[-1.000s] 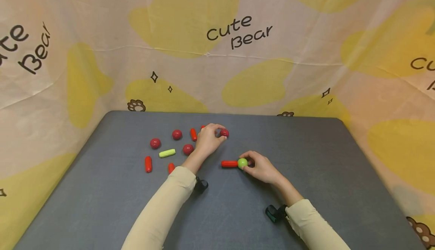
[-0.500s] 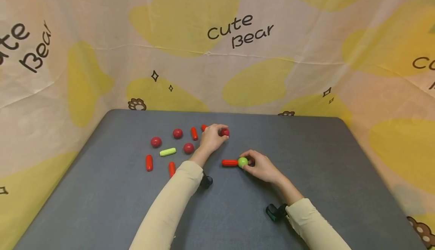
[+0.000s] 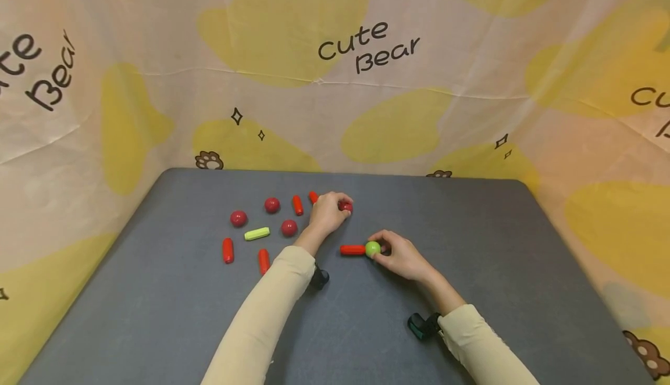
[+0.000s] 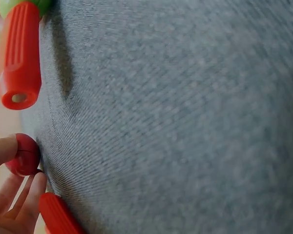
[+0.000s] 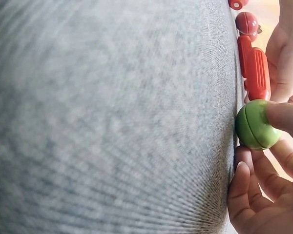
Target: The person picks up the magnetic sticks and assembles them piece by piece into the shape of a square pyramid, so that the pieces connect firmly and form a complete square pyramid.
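Note:
In the head view, my left hand (image 3: 327,214) pinches a red ball (image 3: 346,206) between thumb and fingers near the back of the table. The left wrist view shows the thumb and fingertips on that red ball (image 4: 27,155), low over the grey surface. My right hand (image 3: 402,257) holds a green ball (image 3: 373,249) between thumb and fingers. A ribbed red stick (image 3: 353,250) extends leftward from the green ball, apparently joined to it. Its free end in the left wrist view has a round hole. The right wrist view shows the thumb pressing the green ball (image 5: 255,126).
Left of my left arm lie several red balls (image 3: 238,218), several red sticks (image 3: 228,250) and a lime-green stick (image 3: 257,234). One red stick (image 3: 313,197) sits behind my left hand. The grey table (image 3: 455,216) meets patterned cloth walls (image 3: 293,53).
My left forearm has shifted slightly right, and its fingers now cover more of the red ball. The right hand, green ball and attached red stick stay almost still.

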`<action>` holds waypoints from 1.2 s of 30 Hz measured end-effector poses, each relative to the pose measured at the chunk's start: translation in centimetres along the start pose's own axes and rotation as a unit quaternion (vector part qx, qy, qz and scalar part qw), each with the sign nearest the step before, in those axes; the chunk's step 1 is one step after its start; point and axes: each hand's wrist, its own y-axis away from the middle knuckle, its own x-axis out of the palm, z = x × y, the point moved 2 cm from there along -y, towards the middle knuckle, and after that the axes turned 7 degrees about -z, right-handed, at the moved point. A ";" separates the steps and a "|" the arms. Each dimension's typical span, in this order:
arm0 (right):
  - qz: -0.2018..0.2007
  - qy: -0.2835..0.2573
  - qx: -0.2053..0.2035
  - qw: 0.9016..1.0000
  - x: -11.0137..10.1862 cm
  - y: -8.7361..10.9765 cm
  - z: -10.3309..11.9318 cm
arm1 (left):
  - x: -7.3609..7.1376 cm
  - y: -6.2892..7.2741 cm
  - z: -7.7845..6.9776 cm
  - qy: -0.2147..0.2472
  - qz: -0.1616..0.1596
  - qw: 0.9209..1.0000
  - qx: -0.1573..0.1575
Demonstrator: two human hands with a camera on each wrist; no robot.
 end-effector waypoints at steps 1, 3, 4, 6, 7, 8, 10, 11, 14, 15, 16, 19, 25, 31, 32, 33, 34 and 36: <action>0.000 0.001 0.000 1.000 0.0 0.0 0.0 | 0.0 0.0 -0.1 0.000 0.003 1.000 0.001; 0.001 0.002 -0.001 1.000 0.0 0.0 0.0 | -0.3 0.0 -0.2 0.003 0.007 1.000 0.006; 0.001 0.001 -0.001 1.000 0.0 0.0 0.0 | -0.4 0.0 -0.3 0.003 0.008 1.000 0.011; 0.001 -0.002 -0.001 1.000 -0.1 0.1 0.0 | -0.8 0.0 -0.6 0.007 0.011 1.000 0.018; 0.000 -0.003 0.000 1.000 0.0 0.0 0.0 | -1.1 0.0 -0.7 0.011 0.013 1.000 0.021; 0.000 -0.004 -0.001 1.000 0.0 0.0 0.0 | -1.4 0.0 -0.8 0.014 0.014 0.999 0.025; 0.000 -0.005 -0.001 1.000 0.0 0.0 -0.1 | -2.0 0.0 -1.1 0.023 0.021 0.999 0.031; 0.001 -0.005 -0.001 1.000 0.0 0.0 -0.1 | -2.4 0.1 -1.2 0.028 0.027 0.999 0.032; 0.001 -0.004 -0.001 1.000 0.0 0.0 -0.1 | -3.3 0.4 -1.4 0.033 0.047 0.998 0.036; 0.002 -0.004 -0.001 1.000 0.0 0.0 -0.2 | -3.6 0.6 -1.4 0.033 0.054 0.997 0.037; 0.002 -0.004 -0.001 1.000 0.0 0.0 -0.2 | -3.9 0.8 -1.4 0.029 0.059 0.997 0.040; 0.001 -0.006 0.002 1.000 0.0 0.0 -0.1 | -4.7 1.5 -1.5 0.011 0.066 0.996 0.057; 0.002 0.000 0.003 1.000 0.0 0.0 0.0 | -6.0 3.3 -1.2 0.009 0.068 0.994 0.084; 0.005 0.003 0.005 1.000 0.0 0.0 0.1 | -6.3 5.4 -0.3 0.016 0.070 0.994 0.085; 0.005 0.002 0.004 1.000 0.0 0.0 0.1 | -6.3 5.7 -0.1 0.016 0.072 0.994 0.083; 0.005 0.004 0.003 1.000 0.0 0.0 0.1 | -6.3 5.9 0.0 0.017 0.074 0.994 0.082; 0.005 0.005 0.003 1.000 0.0 0.0 0.1 | -6.3 6.2 0.1 0.018 0.076 0.994 0.082; 0.005 0.005 0.004 1.000 0.0 0.0 0.1 | -6.1 6.6 0.4 0.017 0.079 0.993 0.082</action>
